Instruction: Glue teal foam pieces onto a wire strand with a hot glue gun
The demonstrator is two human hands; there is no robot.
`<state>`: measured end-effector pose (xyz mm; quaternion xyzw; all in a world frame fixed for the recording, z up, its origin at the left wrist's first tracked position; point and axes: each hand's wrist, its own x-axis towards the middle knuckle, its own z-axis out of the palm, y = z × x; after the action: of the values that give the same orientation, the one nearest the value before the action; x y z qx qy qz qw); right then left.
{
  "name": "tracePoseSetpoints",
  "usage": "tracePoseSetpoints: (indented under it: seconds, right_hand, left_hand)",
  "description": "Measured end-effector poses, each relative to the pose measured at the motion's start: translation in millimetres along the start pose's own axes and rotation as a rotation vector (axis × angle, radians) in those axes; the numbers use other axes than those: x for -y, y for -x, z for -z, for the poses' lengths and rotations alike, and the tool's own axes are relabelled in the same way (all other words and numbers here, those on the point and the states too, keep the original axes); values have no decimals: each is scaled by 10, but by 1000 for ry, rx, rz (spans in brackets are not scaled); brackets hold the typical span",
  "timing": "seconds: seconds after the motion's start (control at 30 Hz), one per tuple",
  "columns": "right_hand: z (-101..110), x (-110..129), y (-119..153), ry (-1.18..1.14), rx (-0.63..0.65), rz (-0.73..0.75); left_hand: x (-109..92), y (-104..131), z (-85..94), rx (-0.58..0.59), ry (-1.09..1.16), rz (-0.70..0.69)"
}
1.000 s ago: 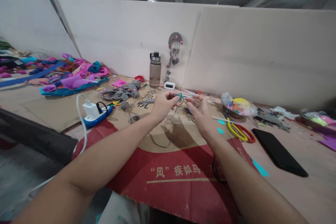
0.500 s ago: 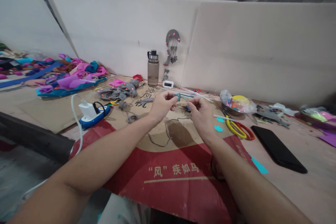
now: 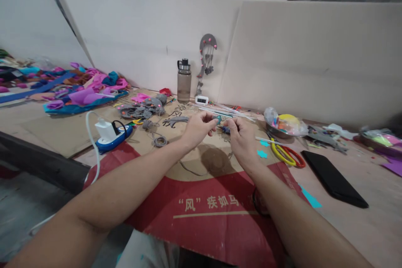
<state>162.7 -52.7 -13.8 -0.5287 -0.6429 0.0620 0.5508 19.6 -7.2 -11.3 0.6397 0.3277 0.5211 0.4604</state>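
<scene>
My left hand pinches a small teal piece above the middle of the cardboard. Close to its right, my right hand has thumb and forefinger pressed together; what they hold is too small to make out. A grey cord hangs or lies below the hands, over the cardboard. Flat turquoise cutouts lie just right of my right hand. Left of my left hand are a coil of grey cord and a pile of grey felt pieces with pink dots.
Yellow-and-red scissors and a black phone lie at the right. Behind stand a bottle and a small white clock. A metal bowl is at the back right, a blue power strip at the left.
My left hand with the teal piece has moved slightly right, closer to my right hand. The grey cord below has shifted and its loop looks flatter.
</scene>
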Motion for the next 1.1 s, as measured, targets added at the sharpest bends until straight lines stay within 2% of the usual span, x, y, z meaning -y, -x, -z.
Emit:
tracePoseSetpoints:
  seconds: [0.4, 0.7, 0.97, 1.1]
  right_hand:
    - [37, 7, -8, 97, 30, -50]
    - [83, 31, -33, 190, 29, 10]
    - [48, -67, -29, 123, 115, -45]
    - [33, -97, -44, 64, 110, -89]
  left_hand:
    - [-31, 43, -49, 66, 22, 57]
    - [-30, 51, -67, 94, 46, 91]
    - [-33, 69, -82, 145, 191, 171]
    - [9, 56, -82, 191, 313, 230]
